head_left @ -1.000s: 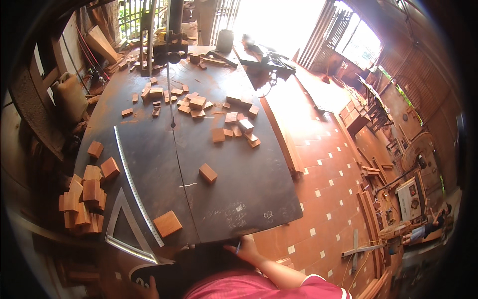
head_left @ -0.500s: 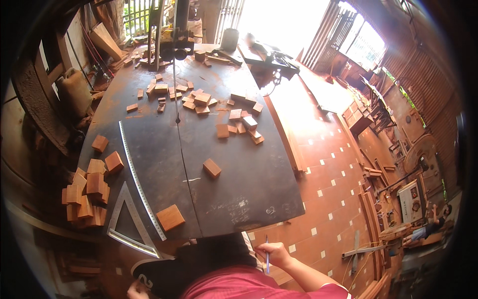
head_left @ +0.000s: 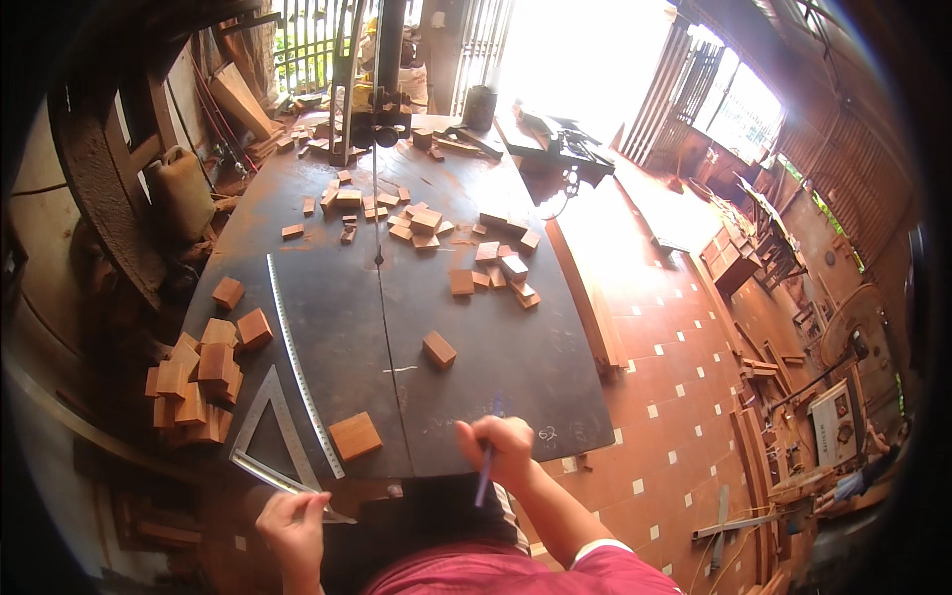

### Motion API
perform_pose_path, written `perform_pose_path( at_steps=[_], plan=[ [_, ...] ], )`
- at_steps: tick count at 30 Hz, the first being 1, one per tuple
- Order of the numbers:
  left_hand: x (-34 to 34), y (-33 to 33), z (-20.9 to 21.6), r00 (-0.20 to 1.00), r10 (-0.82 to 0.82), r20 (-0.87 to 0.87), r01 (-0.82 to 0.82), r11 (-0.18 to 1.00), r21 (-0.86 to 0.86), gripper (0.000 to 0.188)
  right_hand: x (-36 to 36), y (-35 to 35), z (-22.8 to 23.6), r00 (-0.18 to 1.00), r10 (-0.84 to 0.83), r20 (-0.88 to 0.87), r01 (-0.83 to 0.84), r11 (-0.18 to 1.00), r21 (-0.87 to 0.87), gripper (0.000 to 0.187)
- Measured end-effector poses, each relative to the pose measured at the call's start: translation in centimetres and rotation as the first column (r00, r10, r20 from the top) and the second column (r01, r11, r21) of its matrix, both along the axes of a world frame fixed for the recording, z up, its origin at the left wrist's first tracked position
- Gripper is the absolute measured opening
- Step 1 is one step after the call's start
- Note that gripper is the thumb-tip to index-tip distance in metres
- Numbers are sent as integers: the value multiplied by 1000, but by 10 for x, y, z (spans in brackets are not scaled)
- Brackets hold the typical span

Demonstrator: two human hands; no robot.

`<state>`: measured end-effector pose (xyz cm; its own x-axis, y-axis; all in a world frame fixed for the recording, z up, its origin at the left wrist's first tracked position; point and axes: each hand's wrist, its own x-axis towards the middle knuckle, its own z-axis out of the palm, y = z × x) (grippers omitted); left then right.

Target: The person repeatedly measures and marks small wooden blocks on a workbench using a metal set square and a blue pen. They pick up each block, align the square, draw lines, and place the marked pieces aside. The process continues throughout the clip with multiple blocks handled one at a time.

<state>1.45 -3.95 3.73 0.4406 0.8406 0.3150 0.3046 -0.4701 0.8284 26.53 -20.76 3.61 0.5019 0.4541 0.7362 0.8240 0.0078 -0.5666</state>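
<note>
My right hand [head_left: 499,446] is closed in a fist around a slim blue pen [head_left: 484,481], over the near edge of the dark metal table [head_left: 496,382]. My left hand [head_left: 293,524] is at the near left edge, fingers bent and pinched. Its fingertips are beside the lower corner of a metal triangle square [head_left: 260,421]; whether they grip it I cannot tell. A long white ruler [head_left: 297,372] lies right of the square, with a wooden block [head_left: 355,436] beside its near end. Another block [head_left: 438,349] sits alone right of the table's slot.
Stacked wooden blocks [head_left: 193,382] stand at the table's left edge. Scattered small blocks [head_left: 424,220] lie farther back, before the upright column of a saw [head_left: 382,89]. A long timber [head_left: 585,293] runs along the right side. Tiled floor [head_left: 654,397] is beyond, with a person partly visible far right.
My right hand has risen with the pen to the table's near edge. My left hand has come up from the lower edge to the triangle square. The view has shifted slightly.
</note>
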Motion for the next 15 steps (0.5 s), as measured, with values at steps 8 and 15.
perform_pose_path(
  at_steps=[8, 15],
  plan=[
    [64, 45, 2, 902, -264, -341, 368, 883, 291, 45, 52, 78, 10, 976, 213, 33, -213, 977, 7, 22],
    [90, 52, -7, 756, -311, -576, 491, 851, 185, 68, 89, 104, -23, 968, 216, -130, -215, 976, 19, 18]
  ],
)
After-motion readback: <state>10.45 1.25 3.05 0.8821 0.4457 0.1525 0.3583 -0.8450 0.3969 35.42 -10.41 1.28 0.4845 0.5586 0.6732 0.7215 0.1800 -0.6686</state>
